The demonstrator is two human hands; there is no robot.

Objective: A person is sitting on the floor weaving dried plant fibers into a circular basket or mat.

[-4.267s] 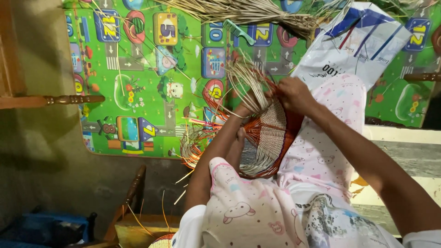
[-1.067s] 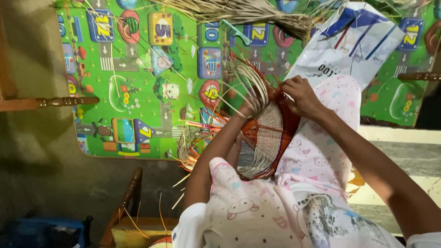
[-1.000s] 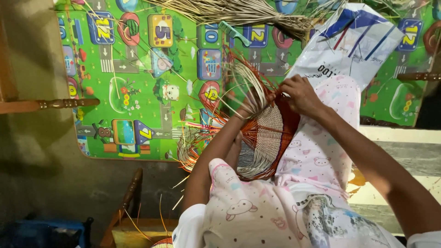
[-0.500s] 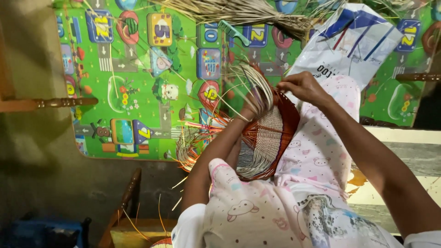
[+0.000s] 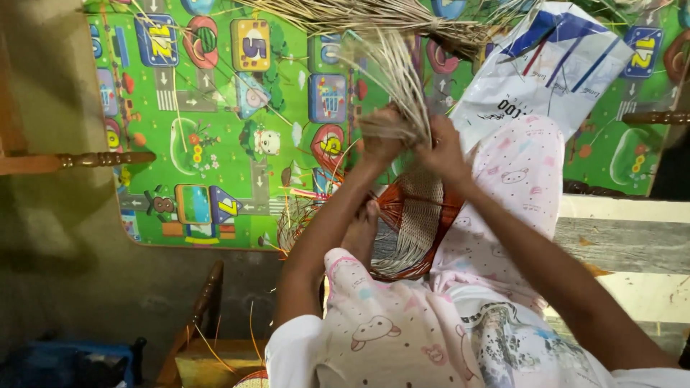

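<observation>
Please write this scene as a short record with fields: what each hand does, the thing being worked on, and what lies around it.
left hand: left hand grips a bunch of pale straw strands
right hand: right hand holds the same strands, close beside it
work piece: half-woven basket, orange and pale, on the lap
floor: green play mat
nearby: white sack; straw bundle on the mat

Bare grey concrete floor (image 5: 65,273), bright green children's play mat (image 5: 215,144) spread on it, turned wooden furniture rail (image 5: 79,160) at left, dim uneven light
</observation>
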